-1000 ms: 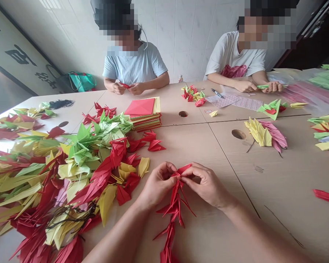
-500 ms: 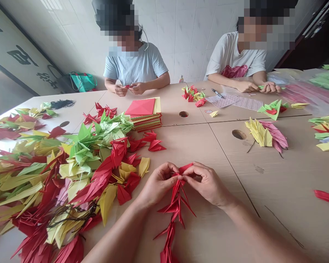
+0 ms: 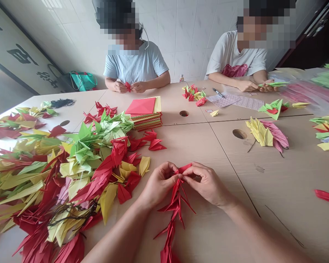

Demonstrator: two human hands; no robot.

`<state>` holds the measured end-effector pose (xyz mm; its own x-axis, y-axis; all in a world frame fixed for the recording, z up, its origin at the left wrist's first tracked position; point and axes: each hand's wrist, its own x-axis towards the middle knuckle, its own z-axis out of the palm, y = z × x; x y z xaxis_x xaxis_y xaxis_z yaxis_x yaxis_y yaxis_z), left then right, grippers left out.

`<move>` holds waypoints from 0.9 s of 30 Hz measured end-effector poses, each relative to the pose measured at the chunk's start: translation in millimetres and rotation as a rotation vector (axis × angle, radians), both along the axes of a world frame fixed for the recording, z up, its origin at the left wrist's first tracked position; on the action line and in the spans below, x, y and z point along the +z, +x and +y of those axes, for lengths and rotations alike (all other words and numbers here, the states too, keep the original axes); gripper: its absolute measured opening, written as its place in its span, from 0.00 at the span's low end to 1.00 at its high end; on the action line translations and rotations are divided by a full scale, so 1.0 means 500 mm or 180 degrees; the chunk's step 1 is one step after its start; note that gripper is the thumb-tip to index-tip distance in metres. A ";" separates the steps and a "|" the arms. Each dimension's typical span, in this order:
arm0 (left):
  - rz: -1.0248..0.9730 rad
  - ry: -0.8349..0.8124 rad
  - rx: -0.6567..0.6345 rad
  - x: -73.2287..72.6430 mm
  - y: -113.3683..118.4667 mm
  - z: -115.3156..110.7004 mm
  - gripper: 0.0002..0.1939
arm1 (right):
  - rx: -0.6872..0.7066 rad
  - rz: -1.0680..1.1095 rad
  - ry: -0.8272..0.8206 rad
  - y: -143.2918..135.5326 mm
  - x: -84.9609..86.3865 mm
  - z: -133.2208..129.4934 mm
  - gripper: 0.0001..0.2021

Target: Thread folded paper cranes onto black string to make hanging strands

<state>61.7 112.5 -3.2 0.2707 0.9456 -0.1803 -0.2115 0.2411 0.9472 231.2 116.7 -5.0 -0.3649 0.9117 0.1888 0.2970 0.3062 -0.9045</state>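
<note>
Near the middle of the table, my left hand (image 3: 162,182) and my right hand (image 3: 205,182) meet with fingers pinched on a red origami crane (image 3: 184,168). Below it hangs a string of folded red paper cranes (image 3: 176,204), running down toward the table's near edge. The thread between my fingertips is too small to make out. Left of my hands lies a large pile of red, yellow and green folded paper cranes (image 3: 82,175). A loose yellow paper piece (image 3: 144,166) rests close to my left hand.
Squares of coloured paper (image 3: 142,109) are stacked ahead. Yellow and pink crane strings (image 3: 265,133) lie at right, near a table hole (image 3: 239,134). A dark thread (image 3: 285,224) lies right of my forearm. Across the table, one person (image 3: 137,65) holds red paper, another (image 3: 237,58) green paper.
My hands stay almost in place, the red paper between them slightly shifted. Across the table, the right-hand person's hand has opened beside the green strips, and the left-hand person's red piece looks more spread.
</note>
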 end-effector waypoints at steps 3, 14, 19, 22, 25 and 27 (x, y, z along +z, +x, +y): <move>-0.0129 -0.0113 0.0000 0.003 0.001 -0.001 0.14 | -0.0008 0.0055 -0.0061 0.001 -0.001 0.002 0.05; -0.0145 -0.0050 0.0243 -0.006 -0.005 0.002 0.10 | -0.0237 0.0269 -0.0231 0.008 -0.010 0.008 0.04; -0.0041 0.0112 0.0274 -0.008 -0.005 0.004 0.09 | -0.0154 0.0590 -0.0673 0.008 -0.014 0.012 0.05; 0.0035 0.0169 0.0263 -0.008 -0.004 0.003 0.09 | -0.0161 0.0896 -0.1107 0.008 -0.015 0.013 0.11; 0.0156 0.0250 0.0280 -0.009 -0.003 0.002 0.08 | -0.0246 0.1109 -0.1485 0.010 -0.014 0.014 0.21; 0.0234 0.0291 0.0258 -0.009 -0.003 0.001 0.08 | -0.0274 0.1191 -0.1656 0.012 -0.013 0.015 0.27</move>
<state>60.3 113.0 -7.7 0.1821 0.9772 -0.1089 -0.1561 0.1381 0.9780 237.2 124.2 -11.6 -0.2815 0.9415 -0.1855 -0.0634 -0.2111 -0.9754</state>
